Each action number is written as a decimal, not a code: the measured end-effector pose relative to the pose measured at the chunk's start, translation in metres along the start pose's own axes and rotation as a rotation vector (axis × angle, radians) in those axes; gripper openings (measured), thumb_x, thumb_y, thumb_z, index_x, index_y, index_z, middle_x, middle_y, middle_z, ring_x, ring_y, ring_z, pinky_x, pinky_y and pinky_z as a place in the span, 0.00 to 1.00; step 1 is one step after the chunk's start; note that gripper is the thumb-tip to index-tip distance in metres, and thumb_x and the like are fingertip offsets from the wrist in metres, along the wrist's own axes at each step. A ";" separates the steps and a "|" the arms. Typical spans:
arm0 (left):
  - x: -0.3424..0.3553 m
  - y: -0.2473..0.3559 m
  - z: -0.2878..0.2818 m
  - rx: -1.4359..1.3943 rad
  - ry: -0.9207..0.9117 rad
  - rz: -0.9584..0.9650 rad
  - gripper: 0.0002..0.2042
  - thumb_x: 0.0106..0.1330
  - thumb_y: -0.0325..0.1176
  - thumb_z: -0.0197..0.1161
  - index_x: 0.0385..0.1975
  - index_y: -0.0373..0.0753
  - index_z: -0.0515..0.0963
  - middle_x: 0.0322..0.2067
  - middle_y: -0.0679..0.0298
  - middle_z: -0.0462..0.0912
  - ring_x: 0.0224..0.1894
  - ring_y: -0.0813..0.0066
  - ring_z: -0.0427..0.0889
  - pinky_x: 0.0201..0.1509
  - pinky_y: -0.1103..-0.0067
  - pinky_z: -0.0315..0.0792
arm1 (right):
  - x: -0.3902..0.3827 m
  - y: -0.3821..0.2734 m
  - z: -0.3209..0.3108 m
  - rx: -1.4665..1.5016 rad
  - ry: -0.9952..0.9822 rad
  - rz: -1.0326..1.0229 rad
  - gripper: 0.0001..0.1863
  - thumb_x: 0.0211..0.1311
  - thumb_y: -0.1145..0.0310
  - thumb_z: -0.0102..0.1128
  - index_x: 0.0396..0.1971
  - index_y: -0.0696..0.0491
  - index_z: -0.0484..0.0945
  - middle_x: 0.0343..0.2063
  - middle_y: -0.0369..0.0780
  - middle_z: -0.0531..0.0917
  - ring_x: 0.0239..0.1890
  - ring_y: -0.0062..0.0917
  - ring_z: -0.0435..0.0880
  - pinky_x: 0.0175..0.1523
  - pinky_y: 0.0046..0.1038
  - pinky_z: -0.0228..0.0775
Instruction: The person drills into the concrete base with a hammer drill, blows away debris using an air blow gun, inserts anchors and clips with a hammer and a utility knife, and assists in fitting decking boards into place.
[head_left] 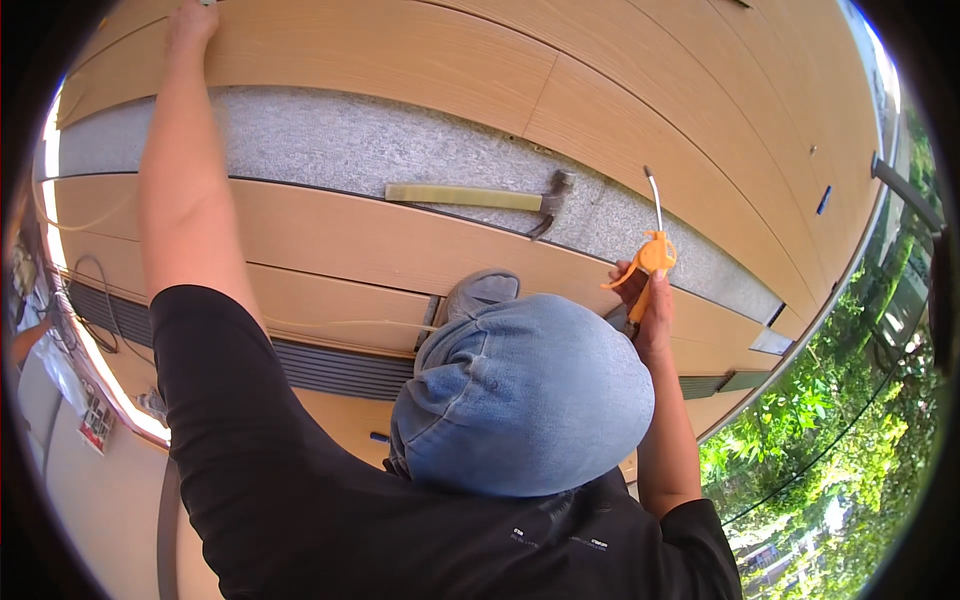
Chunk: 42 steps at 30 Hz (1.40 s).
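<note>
Your right hand (655, 318) at 3 o'clock, fingers curled round orange air gun (656, 252), could knock hammer (465, 197) at 12 o'clock if swung wide; left hand (190, 32) at 10 o'clock, fingers can't be told.

In the frame's upper middle, a hammer (465, 197) lies on the bare strip (320, 135) between upper planks (400, 50) and lower planks (330, 225), head rightward. The left hand (190, 28) is at upper left. Right of centre, the right hand (655, 312) holds a blow gun (656, 253) beside the knee (530, 395); foliage (800, 440) lies lower right.
</note>
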<state>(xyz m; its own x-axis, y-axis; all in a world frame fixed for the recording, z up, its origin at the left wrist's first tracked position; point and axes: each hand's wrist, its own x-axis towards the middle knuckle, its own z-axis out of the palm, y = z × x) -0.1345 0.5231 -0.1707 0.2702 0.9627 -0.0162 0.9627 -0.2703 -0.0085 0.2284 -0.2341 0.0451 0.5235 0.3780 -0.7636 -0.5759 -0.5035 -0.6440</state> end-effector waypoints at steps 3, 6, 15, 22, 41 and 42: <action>-0.021 -0.015 -0.032 -0.354 -0.028 -0.073 0.24 0.68 0.45 0.66 0.63 0.47 0.78 0.52 0.51 0.85 0.54 0.56 0.82 0.61 0.66 0.75 | 0.045 0.002 -0.005 0.143 0.032 -0.071 0.29 0.79 0.48 0.50 0.64 0.55 0.71 0.51 0.46 0.85 0.52 0.34 0.85 0.57 0.38 0.80; -0.074 0.016 -0.046 -0.896 -0.056 -0.066 0.19 0.69 0.39 0.70 0.58 0.44 0.81 0.47 0.58 0.88 0.48 0.71 0.85 0.57 0.77 0.76 | 0.081 0.018 -0.028 0.021 0.110 -0.054 0.25 0.77 0.50 0.54 0.61 0.55 0.75 0.50 0.43 0.86 0.48 0.29 0.86 0.53 0.34 0.80; -0.374 0.237 -0.151 -2.303 -1.043 -0.333 0.15 0.77 0.34 0.61 0.59 0.38 0.76 0.50 0.60 0.85 0.50 0.70 0.85 0.56 0.73 0.81 | 0.090 -0.009 0.027 -0.640 0.294 -0.455 0.16 0.73 0.74 0.57 0.57 0.61 0.76 0.47 0.39 0.83 0.46 0.22 0.82 0.54 0.24 0.75; -0.418 0.288 -0.138 -2.321 -1.071 -0.474 0.13 0.77 0.36 0.62 0.56 0.39 0.77 0.45 0.64 0.86 0.45 0.74 0.86 0.53 0.77 0.82 | 0.053 -0.069 0.194 -0.388 -0.202 -0.378 0.14 0.69 0.71 0.69 0.49 0.61 0.79 0.36 0.37 0.87 0.38 0.19 0.85 0.46 0.24 0.79; -0.486 0.276 -0.160 -1.766 -0.662 0.008 0.14 0.73 0.25 0.65 0.56 0.34 0.80 0.52 0.61 0.82 0.54 0.72 0.81 0.60 0.74 0.77 | 0.002 -0.019 0.153 -0.688 -0.163 -0.646 0.11 0.62 0.73 0.72 0.42 0.59 0.82 0.35 0.42 0.84 0.32 0.27 0.87 0.39 0.28 0.79; -0.486 0.272 -0.162 -1.786 -0.813 -0.044 0.15 0.74 0.27 0.65 0.57 0.33 0.80 0.50 0.62 0.84 0.51 0.72 0.83 0.58 0.75 0.79 | 0.001 -0.021 0.150 -0.685 -0.170 -0.653 0.11 0.62 0.73 0.72 0.42 0.59 0.82 0.35 0.42 0.84 0.32 0.27 0.87 0.39 0.28 0.79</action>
<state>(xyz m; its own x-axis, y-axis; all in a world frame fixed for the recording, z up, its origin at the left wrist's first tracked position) -0.0020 -0.0158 -0.0035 0.6823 0.5929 -0.4277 0.0170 0.5721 0.8200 0.1468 -0.1070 0.0508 0.4818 0.8251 -0.2951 0.3172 -0.4781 -0.8190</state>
